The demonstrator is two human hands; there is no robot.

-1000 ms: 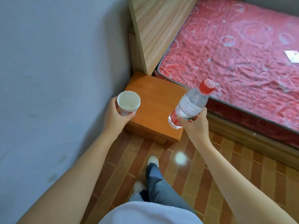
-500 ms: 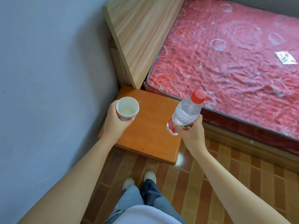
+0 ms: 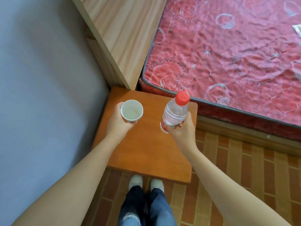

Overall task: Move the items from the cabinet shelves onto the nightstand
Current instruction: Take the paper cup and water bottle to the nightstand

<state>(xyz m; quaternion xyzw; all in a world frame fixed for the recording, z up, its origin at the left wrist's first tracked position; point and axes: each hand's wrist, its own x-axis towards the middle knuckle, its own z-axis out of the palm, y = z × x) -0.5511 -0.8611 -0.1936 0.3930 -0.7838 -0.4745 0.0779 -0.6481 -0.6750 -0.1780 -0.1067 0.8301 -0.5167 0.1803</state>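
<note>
Near the middle of the frame, the left hand [image 3: 117, 123] wraps its fingers around a white paper cup [image 3: 132, 111], and the right hand [image 3: 182, 130] curls around the lower body of a clear water bottle [image 3: 175, 113] with a red cap [image 3: 183, 98]. Both items hang over the orange wooden nightstand [image 3: 146, 149], which fills the centre of the frame between the grey wall on the left and the red mattress [image 3: 228, 51] at the upper right; neither appears to touch the top yet, though the gap is hard to judge from above. The grips look chosen for setting down: each hand holds from the side and low, leaving the bases free to meet the wood. The cup stands upright, its open mouth facing up toward the camera, so it can land flat. The bottle's long axis runs from its base at lower left to the cap at upper right, tilted slightly, cap uppermost; it probably needs straightening before release.
</note>
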